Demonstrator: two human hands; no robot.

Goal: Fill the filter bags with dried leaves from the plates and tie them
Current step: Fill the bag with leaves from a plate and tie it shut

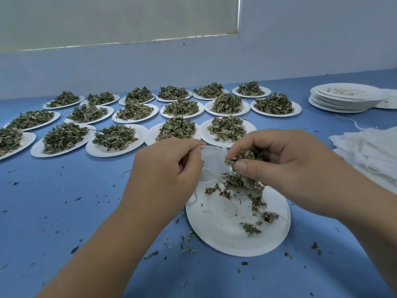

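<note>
A blue counter [64, 211] fills most of the view and runs back to a pale wall [300, 39] with a closed blind [107, 18] above it. Rows of white paper plates [94, 150], each heaped with green-brown leaves, cover the far left and middle of the counter. At the far right stands a stack of empty plates [343, 100]. Nearer on that side lies a pile of white bags [369, 147] with loose strings.

Close to the person sits the near plate [225, 233], mostly bare, with scattered leaf pieces [249, 186] across its far and right parts. Both forearms reach in from the bottom edge, and the hands meet above the plate's far rim.

The left hand [163, 173] is curled, thumb and forefinger pinching the top edge of the filter bag [212, 160]. The bag hangs with its long axis roughly up and down. Its lower end is at the plate's far-left rim, and its open top seems turned toward the other hand.

The right hand [285, 162], knuckles up, grips a clump of dried leaves [247, 155] between curled fingers and thumb, just beside the bag's opening.

Leaf crumbs [184, 250] speckle the counter around the plate.
</note>
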